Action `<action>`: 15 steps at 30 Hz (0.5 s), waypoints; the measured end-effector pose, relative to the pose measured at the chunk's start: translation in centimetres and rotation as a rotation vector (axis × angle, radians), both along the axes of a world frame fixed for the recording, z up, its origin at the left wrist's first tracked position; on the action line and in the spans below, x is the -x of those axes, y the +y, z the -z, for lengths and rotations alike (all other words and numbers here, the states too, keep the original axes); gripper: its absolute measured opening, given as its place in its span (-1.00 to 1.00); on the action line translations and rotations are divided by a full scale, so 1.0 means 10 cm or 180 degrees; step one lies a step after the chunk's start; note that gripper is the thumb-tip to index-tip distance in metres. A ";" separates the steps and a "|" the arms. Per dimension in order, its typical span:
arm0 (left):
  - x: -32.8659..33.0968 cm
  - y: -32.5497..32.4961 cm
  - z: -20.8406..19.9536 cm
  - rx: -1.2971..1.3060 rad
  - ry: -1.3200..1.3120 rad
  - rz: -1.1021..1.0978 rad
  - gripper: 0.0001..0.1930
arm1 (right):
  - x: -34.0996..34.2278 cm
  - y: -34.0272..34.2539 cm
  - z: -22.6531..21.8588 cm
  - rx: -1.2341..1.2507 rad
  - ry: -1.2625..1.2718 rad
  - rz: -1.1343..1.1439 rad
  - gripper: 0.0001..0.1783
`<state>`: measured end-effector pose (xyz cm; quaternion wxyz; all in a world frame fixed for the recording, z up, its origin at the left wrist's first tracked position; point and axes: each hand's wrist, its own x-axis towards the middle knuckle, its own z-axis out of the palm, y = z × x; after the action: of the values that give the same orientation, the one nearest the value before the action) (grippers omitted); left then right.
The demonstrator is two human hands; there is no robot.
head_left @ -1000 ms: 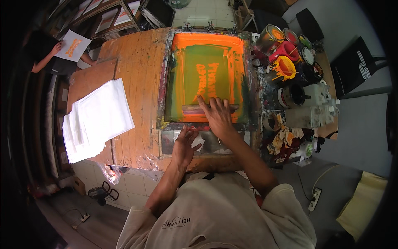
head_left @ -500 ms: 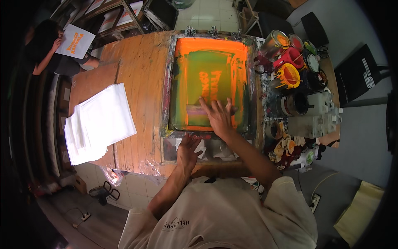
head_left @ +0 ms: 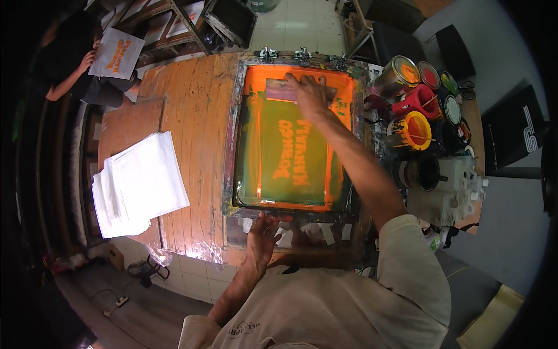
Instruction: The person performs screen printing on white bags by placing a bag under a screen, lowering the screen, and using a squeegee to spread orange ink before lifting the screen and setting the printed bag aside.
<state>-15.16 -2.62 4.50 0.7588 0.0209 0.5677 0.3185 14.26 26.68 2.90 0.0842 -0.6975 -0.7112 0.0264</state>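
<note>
**My hand on the scraper at the far end of the frame**

My right hand (head_left: pixel 309 93) is stretched out far from me. It is pressed down on the scraper (head_left: pixel 290 91), a flat bar with a long edge. My fingers are curled over the top of it, closed on it. The bar lies across the printing frame (head_left: pixel 233 145), from one side toward the other. It sits at the far end, close to the metal clamps (head_left: pixel 301 56).

The green screen (head_left: pixel 264 168) with the orange letters (head_left: pixel 296 152) lies between the scraper and my body. So the whole screen is on my side of the bar. The bar's long side points left and right, and the screen runs toward me.

My left hand (head_left: pixel 261 235) is much nearer to me. It is spread flat, fingers open, touching the near edge of the frame. It holds nothing.

To my right are open paint cans (head_left: pixel 410 110), well apart from my right hand. To my left is a stack of white sheets (head_left: pixel 138 183) on the wooden table (head_left: pixel 192 104). Far off on the left, another person (head_left: pixel 67 64) holds a printed sheet (head_left: pixel 119 53).
</note>
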 end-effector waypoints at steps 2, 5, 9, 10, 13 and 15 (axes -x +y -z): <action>0.01 -0.01 0.02 -0.0001 -0.0042 -0.0035 -0.59 | -0.17 0.02 -0.05 0.0115 0.0023 0.0109 -0.08; 0.04 -0.03 0.04 0.0001 -0.0070 -0.0053 -0.60 | -0.43 0.00 -0.06 -0.0492 -0.0247 0.0403 -0.09; 0.07 -0.04 0.05 -0.0084 -0.0046 -0.0018 -0.63 | -0.45 0.00 0.08 -0.0913 -0.0536 0.0309 -0.10; 0.08 -0.04 0.05 -0.0111 -0.0069 -0.0007 -0.64 | -0.38 -0.02 0.12 -0.1015 -0.0472 0.0190 -0.10; 0.10 -0.02 0.02 -0.0234 -0.0141 0.0050 -0.59 | -0.05 -0.21 0.18 -0.0852 -0.0336 -0.0141 -0.11; 0.11 -0.01 -0.01 -0.0379 -0.0141 0.0027 -0.73 | 0.17 -0.50 0.09 -0.0772 -0.0246 -0.0309 -0.11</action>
<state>-16.23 -2.67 4.56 0.7700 0.0613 0.5307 0.3489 12.52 21.68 2.01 0.1391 -0.6474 -0.7448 -0.0826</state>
